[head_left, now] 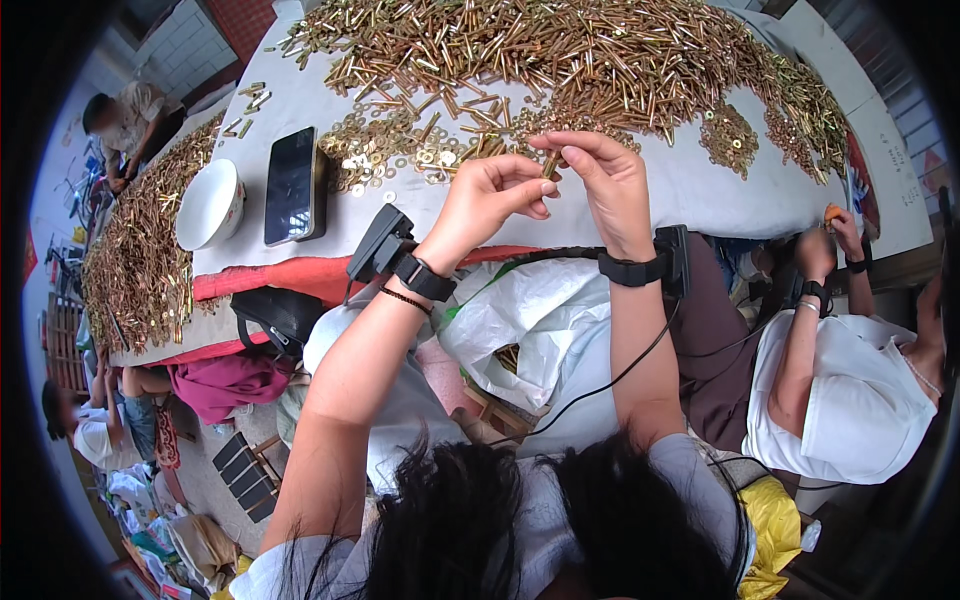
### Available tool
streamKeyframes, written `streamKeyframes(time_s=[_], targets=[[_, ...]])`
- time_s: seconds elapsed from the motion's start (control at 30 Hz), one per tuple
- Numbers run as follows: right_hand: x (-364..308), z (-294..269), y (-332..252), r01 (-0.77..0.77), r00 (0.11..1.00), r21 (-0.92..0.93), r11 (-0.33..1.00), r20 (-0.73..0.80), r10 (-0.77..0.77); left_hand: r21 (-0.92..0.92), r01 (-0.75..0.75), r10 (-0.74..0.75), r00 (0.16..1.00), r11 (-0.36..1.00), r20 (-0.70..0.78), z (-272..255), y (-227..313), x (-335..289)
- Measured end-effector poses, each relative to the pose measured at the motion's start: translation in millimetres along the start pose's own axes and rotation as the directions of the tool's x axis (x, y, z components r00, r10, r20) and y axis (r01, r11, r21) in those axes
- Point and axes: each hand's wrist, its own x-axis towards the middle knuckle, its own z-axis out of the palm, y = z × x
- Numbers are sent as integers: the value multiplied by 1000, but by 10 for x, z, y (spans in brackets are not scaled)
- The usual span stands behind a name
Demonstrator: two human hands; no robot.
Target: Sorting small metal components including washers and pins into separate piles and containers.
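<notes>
My left hand (pixel 492 198) and my right hand (pixel 612 185) meet above the near side of the table. Between their fingertips is a short gold-coloured metal bolt (pixel 551 166), upright or slightly tilted. Thumb and fingers of each hand are closed on it, so its ends are partly covered. Just beyond the hands spreads a large heap of similar gold-coloured bolts (pixel 500 45). Loose washers (pixel 372 145) lie left of my hands, and a small pile of nuts or washers (pixel 728 140) sits to the right. An open white plastic bag (pixel 530 310) rests on my lap, with some bolts inside.
A black phone (pixel 291 185) and a white bowl (pixel 210 205) stand at the left. Another bolt heap (pixel 145 245) lies beyond them. A person in white (pixel 840 390) sits close on my right; others are at the left. A cable (pixel 610 385) runs from my right wrist.
</notes>
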Motion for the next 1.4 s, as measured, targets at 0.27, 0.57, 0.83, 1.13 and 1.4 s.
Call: streamKeyframes(time_s=[0.27, 0.57, 0.83, 1.13, 1.4], targets=[[-10, 32, -55, -22, 999, 35, 999, -25, 23, 15, -9, 9, 1000, 1000, 0, -2, -1, 7], [-17, -32, -52, -66, 995, 5, 998, 73, 65, 38, -46, 45, 999, 998, 16, -9, -11, -6], [-17, -40, -72, -79, 995, -5, 997, 62, 79, 79, -34, 33, 999, 996, 15, 5, 20, -20], [-29, -33, -34, -23, 998, 17, 1000, 60, 22, 120, -52, 51, 999, 991, 14, 25, 18, -28], [-30, -22, -51, -45, 998, -22, 999, 48, 46, 48, -46, 46, 999, 998, 0, 1, 12, -18]])
